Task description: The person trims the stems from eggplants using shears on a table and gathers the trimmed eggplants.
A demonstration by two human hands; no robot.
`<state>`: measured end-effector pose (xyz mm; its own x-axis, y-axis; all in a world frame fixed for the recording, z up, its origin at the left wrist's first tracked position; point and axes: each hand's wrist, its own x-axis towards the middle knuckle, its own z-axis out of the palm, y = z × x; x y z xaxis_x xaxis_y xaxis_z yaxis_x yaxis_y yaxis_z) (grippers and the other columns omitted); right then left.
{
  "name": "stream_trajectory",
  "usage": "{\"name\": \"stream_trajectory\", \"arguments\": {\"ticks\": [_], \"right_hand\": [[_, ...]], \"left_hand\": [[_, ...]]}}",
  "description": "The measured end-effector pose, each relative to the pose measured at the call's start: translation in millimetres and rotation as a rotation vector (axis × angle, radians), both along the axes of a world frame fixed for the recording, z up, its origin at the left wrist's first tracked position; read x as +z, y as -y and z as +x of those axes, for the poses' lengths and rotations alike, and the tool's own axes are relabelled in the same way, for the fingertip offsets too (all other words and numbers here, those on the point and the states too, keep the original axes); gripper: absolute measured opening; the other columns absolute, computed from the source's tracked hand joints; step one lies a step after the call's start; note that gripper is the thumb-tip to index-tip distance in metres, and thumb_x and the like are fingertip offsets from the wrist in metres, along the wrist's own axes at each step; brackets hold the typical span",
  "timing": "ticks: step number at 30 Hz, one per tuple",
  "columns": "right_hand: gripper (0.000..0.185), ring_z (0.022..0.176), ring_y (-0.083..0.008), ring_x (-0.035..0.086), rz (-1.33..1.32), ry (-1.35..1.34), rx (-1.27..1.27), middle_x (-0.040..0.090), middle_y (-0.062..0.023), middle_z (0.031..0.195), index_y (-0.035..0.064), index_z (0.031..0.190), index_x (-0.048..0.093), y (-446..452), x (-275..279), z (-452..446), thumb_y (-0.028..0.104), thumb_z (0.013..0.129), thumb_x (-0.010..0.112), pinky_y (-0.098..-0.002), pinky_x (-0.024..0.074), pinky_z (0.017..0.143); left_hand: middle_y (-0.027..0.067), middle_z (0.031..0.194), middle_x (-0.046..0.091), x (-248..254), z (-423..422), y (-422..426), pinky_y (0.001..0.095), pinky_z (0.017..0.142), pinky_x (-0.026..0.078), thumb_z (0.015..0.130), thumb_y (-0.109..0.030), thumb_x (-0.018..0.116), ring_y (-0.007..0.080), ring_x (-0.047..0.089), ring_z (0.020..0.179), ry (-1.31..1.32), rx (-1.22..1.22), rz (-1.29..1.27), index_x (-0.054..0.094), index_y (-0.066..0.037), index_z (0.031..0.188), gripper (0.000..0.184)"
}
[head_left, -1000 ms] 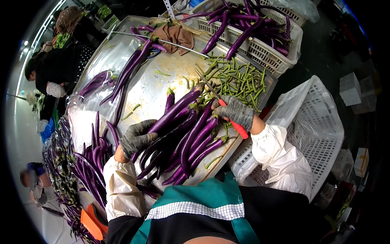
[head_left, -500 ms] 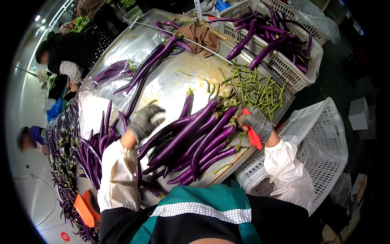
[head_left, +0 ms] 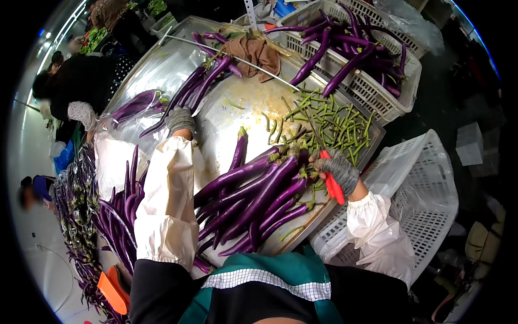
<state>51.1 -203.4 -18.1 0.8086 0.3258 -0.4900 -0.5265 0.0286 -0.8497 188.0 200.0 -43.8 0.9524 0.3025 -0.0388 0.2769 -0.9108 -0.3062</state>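
Observation:
My left hand (head_left: 181, 120), in a grey glove, reaches to the lower end of a small group of purple eggplants (head_left: 200, 81) on the metal table; its fingers are mostly hidden. My right hand (head_left: 340, 170), also gloved, is closed round the red handles of scissors (head_left: 333, 181), whose blades point up toward the cut green stems (head_left: 340, 121). Beside it, the stem ends of a large eggplant pile (head_left: 264, 194) lie close to my fingers. A single eggplant (head_left: 239, 150) sits just above that pile.
White crates stand at the right (head_left: 415, 200) and, full of eggplants, at the top right (head_left: 372, 89). A brown cloth (head_left: 252, 54) and thin rod (head_left: 226, 54) lie across the table's far part. More eggplants (head_left: 121, 227) are at the left. A co-worker (head_left: 78, 81) bends at upper left.
My left hand has left the large pile and moved up and left to the farther eggplants. My right hand still holds the scissors, their blades beside the cut stems.

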Motion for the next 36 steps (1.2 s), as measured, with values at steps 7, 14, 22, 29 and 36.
{"name": "stream_trajectory", "arguments": {"ticks": [7, 14, 22, 29, 36], "right_hand": [[0.014, 0.044, -0.0066, 0.044, 0.001, 0.051, -0.011, 0.05, 0.0, 0.062, 0.0035, 0.085, 0.055, -0.7, -5.5, 0.8, 0.012, 0.075, 0.057, -0.0201, 0.0365, 0.041], [0.012, 0.042, -0.007, 0.044, 0.015, 0.053, 0.009, 0.048, 0.0011, 0.058, 0.0034, 0.086, 0.056, -2.8, -9.0, 4.0, 0.009, 0.075, 0.056, -0.0208, 0.0354, 0.039], [0.013, 0.045, -0.0073, 0.045, -0.029, 0.086, 0.058, 0.048, 0.0009, 0.058, 0.0035, 0.084, 0.055, -7.9, -10.0, 5.0, 0.011, 0.074, 0.055, -0.0214, 0.0368, 0.041], [0.014, 0.044, -0.0077, 0.044, -0.055, 0.06, 0.004, 0.049, -0.0001, 0.058, 0.0029, 0.086, 0.055, -4.3, -7.1, 3.7, 0.011, 0.074, 0.055, -0.021, 0.0363, 0.041], [0.018, 0.046, -0.0075, 0.044, -0.101, 0.067, 0.015, 0.048, -0.0003, 0.06, 0.0029, 0.087, 0.055, 2.6, -8.3, 4.6, 0.015, 0.074, 0.057, -0.0218, 0.0366, 0.042]], "left_hand": [[0.0205, 0.097, 0.05, 36.9, -52.3, -14.4, 0.0442, 0.071, 0.042, 0.078, -0.02, 0.052, 0.0386, 0.052, 0.083, 0.33, -0.266, -0.448, 0.047, -0.006, 0.096, 0.024], [0.0099, 0.078, 0.053, 59.8, -185.7, -16.4, 0.0295, 0.068, 0.043, 0.074, -0.011, 0.063, 0.0184, 0.053, 0.074, 0.082, -0.272, -1.046, 0.051, -0.001, 0.092, 0.023], [0.0117, 0.096, 0.058, 58.8, -156.1, -63.1, 0.0312, 0.075, 0.047, 0.075, -0.034, 0.064, 0.0213, 0.056, 0.088, -0.265, -0.104, -1.134, 0.057, -0.001, 0.101, 0.044], [0.0218, 0.13, 0.033, 7.5, 7.1, -91.8, 0.0365, 0.098, 0.03, 0.075, -0.038, 0.057, 0.0353, 0.034, 0.118, 0.183, -0.121, -0.273, 0.034, -0.011, 0.129, 0.065], [0.024, 0.118, 0.044, 9.6, 37.7, -38.0, 0.0414, 0.089, 0.038, 0.074, -0.036, 0.058, 0.0396, 0.046, 0.105, 0.081, 0.045, -0.27, 0.048, -0.007, 0.114, 0.051]]}}
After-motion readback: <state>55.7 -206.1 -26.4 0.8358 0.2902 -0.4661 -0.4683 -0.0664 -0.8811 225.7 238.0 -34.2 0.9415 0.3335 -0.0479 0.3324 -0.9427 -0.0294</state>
